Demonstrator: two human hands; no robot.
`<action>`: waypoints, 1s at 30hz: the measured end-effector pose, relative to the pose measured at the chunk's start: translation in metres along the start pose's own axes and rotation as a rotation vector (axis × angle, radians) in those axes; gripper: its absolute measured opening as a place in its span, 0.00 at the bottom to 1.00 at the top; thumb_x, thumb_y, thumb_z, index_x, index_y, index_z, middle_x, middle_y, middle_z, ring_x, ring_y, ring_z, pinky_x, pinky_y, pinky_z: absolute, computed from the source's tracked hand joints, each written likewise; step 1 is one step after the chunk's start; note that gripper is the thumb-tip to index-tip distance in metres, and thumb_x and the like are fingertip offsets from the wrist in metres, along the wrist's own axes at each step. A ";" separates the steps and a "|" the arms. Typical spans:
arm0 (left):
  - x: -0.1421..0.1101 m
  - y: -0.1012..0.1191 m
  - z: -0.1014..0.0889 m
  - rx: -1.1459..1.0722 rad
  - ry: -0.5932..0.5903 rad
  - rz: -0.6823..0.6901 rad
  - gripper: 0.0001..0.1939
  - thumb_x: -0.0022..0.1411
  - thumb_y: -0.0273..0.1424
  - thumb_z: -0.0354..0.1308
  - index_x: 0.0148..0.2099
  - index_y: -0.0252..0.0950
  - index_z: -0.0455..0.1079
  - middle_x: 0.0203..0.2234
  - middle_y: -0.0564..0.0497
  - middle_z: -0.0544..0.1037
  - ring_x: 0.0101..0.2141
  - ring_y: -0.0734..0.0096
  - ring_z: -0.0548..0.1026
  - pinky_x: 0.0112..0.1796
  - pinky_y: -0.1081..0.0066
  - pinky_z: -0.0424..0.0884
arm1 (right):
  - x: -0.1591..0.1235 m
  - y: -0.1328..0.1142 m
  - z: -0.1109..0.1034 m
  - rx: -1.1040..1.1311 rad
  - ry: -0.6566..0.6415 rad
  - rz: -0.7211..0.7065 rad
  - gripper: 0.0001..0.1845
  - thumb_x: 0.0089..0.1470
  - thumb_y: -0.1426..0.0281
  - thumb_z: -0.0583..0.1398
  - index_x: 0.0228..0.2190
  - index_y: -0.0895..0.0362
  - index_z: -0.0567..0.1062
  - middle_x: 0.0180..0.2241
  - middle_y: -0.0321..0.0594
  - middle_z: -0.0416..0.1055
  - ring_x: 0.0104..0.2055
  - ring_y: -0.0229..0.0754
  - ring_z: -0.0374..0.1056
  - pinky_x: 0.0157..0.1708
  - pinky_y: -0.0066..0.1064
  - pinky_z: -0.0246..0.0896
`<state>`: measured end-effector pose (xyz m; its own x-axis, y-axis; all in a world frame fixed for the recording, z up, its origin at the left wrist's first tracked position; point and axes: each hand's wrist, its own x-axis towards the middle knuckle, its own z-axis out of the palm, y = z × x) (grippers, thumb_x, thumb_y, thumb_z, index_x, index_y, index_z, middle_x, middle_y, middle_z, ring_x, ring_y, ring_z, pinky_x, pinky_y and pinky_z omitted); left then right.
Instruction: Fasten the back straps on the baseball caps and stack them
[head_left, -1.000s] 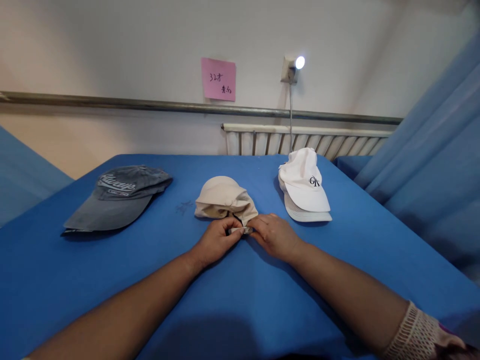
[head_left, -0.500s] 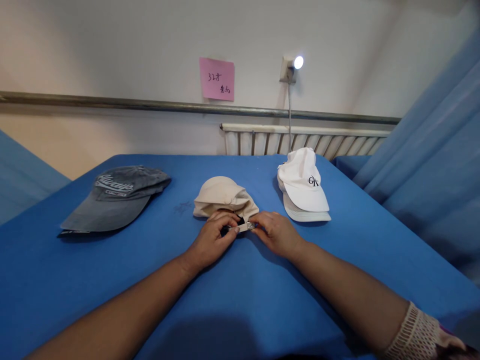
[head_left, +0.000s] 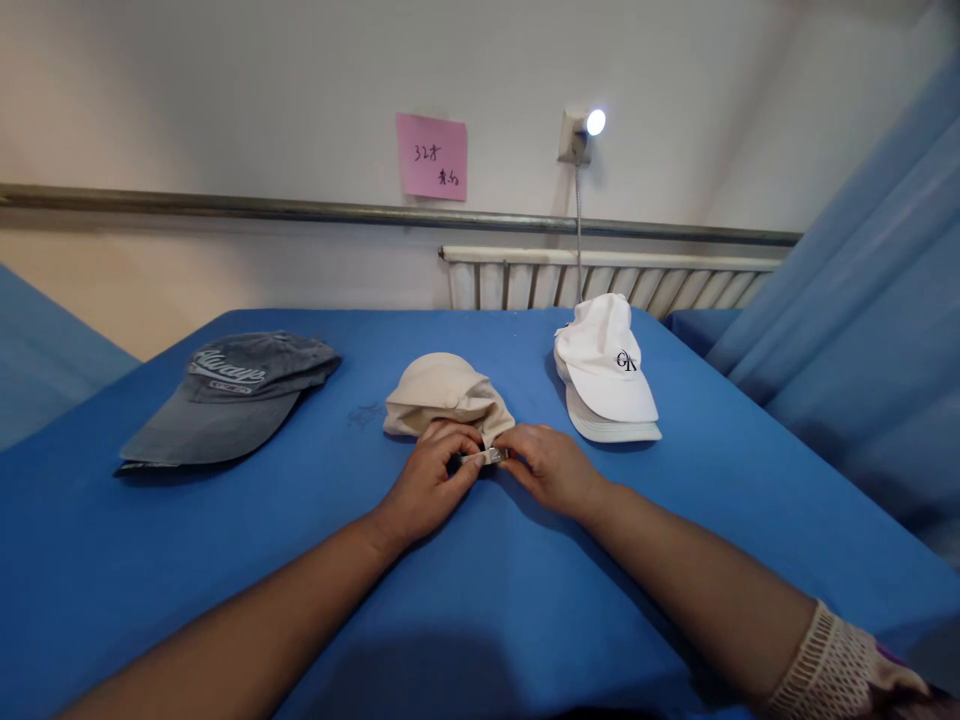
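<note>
A beige cap (head_left: 442, 385) lies on the blue-covered table, its back strap (head_left: 474, 458) toward me. My left hand (head_left: 431, 475) pinches the strap between thumb and fingers, from the left. On the other side, my right hand (head_left: 551, 465) has its fingertips closed on the strap's end beside a small metal buckle (head_left: 495, 455). The fingers partly hide the strap. To the left sits a dark grey cap (head_left: 244, 390) with white lettering. White caps (head_left: 609, 365), seemingly stacked, rest to the right, the upper one with a black logo.
The blue cover (head_left: 450, 600) spreads over the table. Behind it are a white radiator (head_left: 517, 285), a metal rail (head_left: 315, 208), a pink note (head_left: 433, 157) and a wall socket (head_left: 571, 138) with a lit plug and cable. A blue curtain (head_left: 870, 290) hangs at right.
My left thumb has slid slightly right along the strap toward the buckle, so less strap shows between the hands. The caps stay in place.
</note>
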<state>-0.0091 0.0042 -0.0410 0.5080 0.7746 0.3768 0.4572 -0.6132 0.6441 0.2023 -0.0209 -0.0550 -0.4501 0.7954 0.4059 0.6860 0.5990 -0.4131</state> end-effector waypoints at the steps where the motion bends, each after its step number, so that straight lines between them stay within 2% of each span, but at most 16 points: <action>1: 0.000 -0.001 -0.001 0.013 0.008 -0.003 0.07 0.64 0.34 0.56 0.35 0.38 0.71 0.43 0.46 0.77 0.48 0.59 0.70 0.52 0.58 0.65 | 0.000 0.000 -0.001 -0.001 0.008 0.005 0.10 0.62 0.72 0.58 0.46 0.55 0.74 0.45 0.45 0.76 0.45 0.45 0.71 0.45 0.36 0.63; 5: 0.000 -0.003 -0.005 0.067 -0.007 -0.006 0.06 0.63 0.34 0.56 0.36 0.38 0.72 0.46 0.46 0.77 0.52 0.56 0.69 0.55 0.54 0.62 | 0.000 0.003 -0.003 0.003 0.030 0.035 0.09 0.63 0.71 0.57 0.44 0.55 0.74 0.43 0.44 0.76 0.44 0.45 0.71 0.45 0.36 0.63; 9: 0.000 -0.004 -0.007 0.069 -0.024 0.007 0.08 0.65 0.33 0.54 0.34 0.38 0.71 0.48 0.46 0.75 0.53 0.56 0.67 0.56 0.54 0.61 | -0.001 0.004 -0.004 0.031 0.021 0.026 0.09 0.62 0.72 0.57 0.45 0.55 0.73 0.42 0.43 0.75 0.45 0.44 0.71 0.45 0.35 0.63; 18: -0.002 0.000 0.002 0.076 -0.036 0.053 0.10 0.67 0.34 0.53 0.32 0.38 0.67 0.48 0.47 0.74 0.52 0.58 0.66 0.55 0.56 0.60 | 0.001 -0.002 0.001 0.051 -0.008 -0.026 0.11 0.61 0.74 0.58 0.46 0.55 0.72 0.45 0.42 0.75 0.46 0.44 0.71 0.46 0.35 0.62; 21: -0.002 0.000 0.001 0.088 -0.023 0.062 0.08 0.67 0.34 0.53 0.35 0.38 0.68 0.49 0.46 0.74 0.53 0.58 0.65 0.56 0.55 0.60 | 0.001 -0.001 0.002 0.022 0.022 -0.026 0.10 0.62 0.73 0.58 0.45 0.55 0.72 0.45 0.42 0.76 0.45 0.45 0.71 0.45 0.36 0.61; 25: -0.002 -0.007 -0.004 0.165 -0.013 0.097 0.06 0.64 0.32 0.57 0.43 0.39 0.70 0.52 0.45 0.72 0.57 0.55 0.62 0.58 0.52 0.58 | -0.001 0.003 0.001 0.008 0.097 -0.001 0.09 0.62 0.73 0.58 0.44 0.55 0.73 0.44 0.43 0.76 0.45 0.45 0.71 0.46 0.36 0.61; 30: 0.000 -0.017 -0.006 0.227 -0.014 0.097 0.05 0.66 0.31 0.53 0.41 0.39 0.70 0.54 0.47 0.72 0.58 0.56 0.61 0.59 0.51 0.56 | -0.002 0.008 0.000 0.017 0.152 0.002 0.08 0.61 0.73 0.59 0.43 0.54 0.73 0.43 0.43 0.76 0.45 0.46 0.71 0.46 0.38 0.62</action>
<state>-0.0208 0.0151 -0.0480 0.5668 0.7094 0.4189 0.5578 -0.7046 0.4386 0.2086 -0.0181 -0.0588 -0.3563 0.7738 0.5237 0.6762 0.6003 -0.4271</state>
